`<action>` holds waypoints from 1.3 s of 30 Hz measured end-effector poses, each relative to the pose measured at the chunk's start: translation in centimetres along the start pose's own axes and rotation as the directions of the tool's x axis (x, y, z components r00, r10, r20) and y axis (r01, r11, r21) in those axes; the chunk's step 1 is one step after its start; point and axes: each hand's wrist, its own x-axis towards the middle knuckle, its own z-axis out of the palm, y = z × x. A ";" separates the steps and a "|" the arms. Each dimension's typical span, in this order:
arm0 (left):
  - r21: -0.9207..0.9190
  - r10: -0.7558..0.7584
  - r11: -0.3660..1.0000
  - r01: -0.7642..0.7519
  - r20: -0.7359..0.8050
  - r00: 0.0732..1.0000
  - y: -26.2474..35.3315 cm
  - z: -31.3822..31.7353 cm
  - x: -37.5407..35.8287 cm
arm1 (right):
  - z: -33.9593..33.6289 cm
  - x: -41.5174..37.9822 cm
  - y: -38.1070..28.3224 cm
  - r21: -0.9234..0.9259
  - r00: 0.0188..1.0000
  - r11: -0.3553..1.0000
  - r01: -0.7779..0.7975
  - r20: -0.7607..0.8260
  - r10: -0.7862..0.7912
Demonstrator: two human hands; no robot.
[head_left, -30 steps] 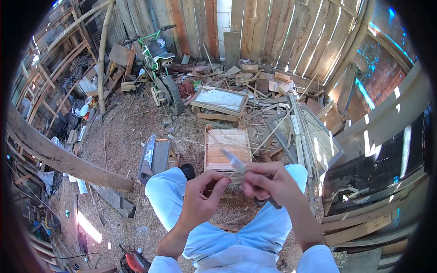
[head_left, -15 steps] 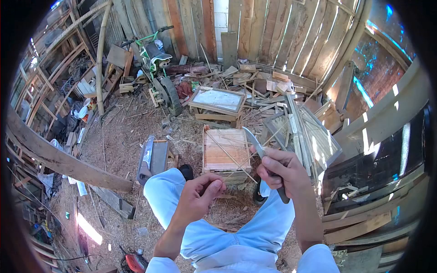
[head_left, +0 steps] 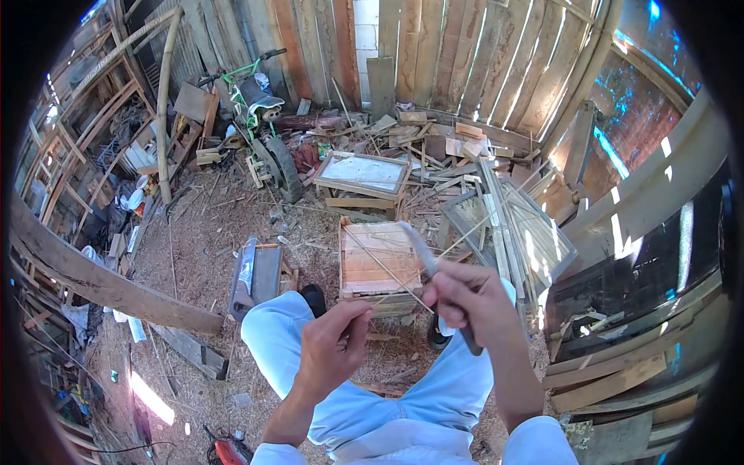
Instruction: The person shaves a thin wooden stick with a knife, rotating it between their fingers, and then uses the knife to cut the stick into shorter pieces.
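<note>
Beyond both hands stands a tall wall of weathered brown upright planks (head_left: 434, 62), and at its foot, past the right hand (head_left: 469, 306), spreads a jumbled heap of split, pale-brown scrap wood (head_left: 422, 139). Straight ahead of the hands, a low, box-shaped piece made of pale wooden slats (head_left: 363, 277) sits on the ground near the person's feet. Closer in, the right hand is closed around the dark handle of a knife with a narrow silver-grey blade (head_left: 419, 248), its tip pointing up, forward and toward the left. Opposite it, the left hand (head_left: 332, 345) is drawn into a narrow pinch of thumb and fingers, apparently on the near end of a long, thin, straw-coloured strip (head_left: 465, 237) that runs forward and rightward, passing by the knife. The step in hand looks like blade work along this strip; whether the edge touches it cannot be told. Another stroke would call for a steady left pinch, the blade laid at a shallow angle, and the edge kept clear of the left fingertips.
</note>
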 end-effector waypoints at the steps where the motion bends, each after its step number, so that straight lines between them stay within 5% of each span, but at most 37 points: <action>1: -0.003 0.003 1.000 -0.003 0.002 1.000 0.0 -0.2 0.0 | -0.5 0.0 -0.5 0.017 1.000 1.000 -0.005 -0.019 0.006; 7: 0.108 0.022 0.994 -0.027 0.046 0.999 -0.1 0.4 0.7 | 0.7 0.0 0.5 -0.008 0.999 1.000 -0.004 0.052 0.004; 10: 0.039 0.059 0.997 -0.061 0.056 0.997 0.0 1.0 1.2 | 1.0 0.4 1.2 -0.135 0.998 0.990 0.050 0.043 -0.045; 11: -0.036 -0.040 0.998 0.043 0.083 0.996 0.4 1.1 1.5 | 1.2 0.5 1.4 -0.136 0.998 0.990 0.050 0.046 -0.044; 12: -0.108 -0.133 0.983 0.146 0.117 0.984 0.6 1.1 1.6 | 1.3 0.4 1.6 -0.109 0.997 0.994 0.031 0.075 -0.023; 16: -0.103 -0.042 0.994 0.048 0.066 0.997 0.3 1.4 1.3 | 0.3 -0.1 0.4 0.076 0.987 0.991 -0.114 0.120 0.105; 20: -0.057 -0.094 0.993 0.099 0.082 0.992 0.1 0.7 0.3 | -1.3 -0.4 -0.5 0.053 1.000 0.999 -0.013 0.024 0.012; 28: -0.059 -0.171 0.982 0.181 0.149 0.974 0.7 0.4 0.6 | -0.2 -0.5 0.5 0.025 0.985 0.988 -0.152 0.082 0.150; 32: -0.116 -0.179 0.972 0.204 0.198 0.964 -0.6 -0.2 0.0 | -2.3 -0.4 -1.3 0.083 0.999 0.997 -0.006 -0.034 0.009; 39: -0.399 -0.285 0.834 0.381 0.279 0.917 -0.8 0.8 0.5 | 0.0 -0.4 0.9 -0.005 0.969 0.987 -0.161 0.187 0.159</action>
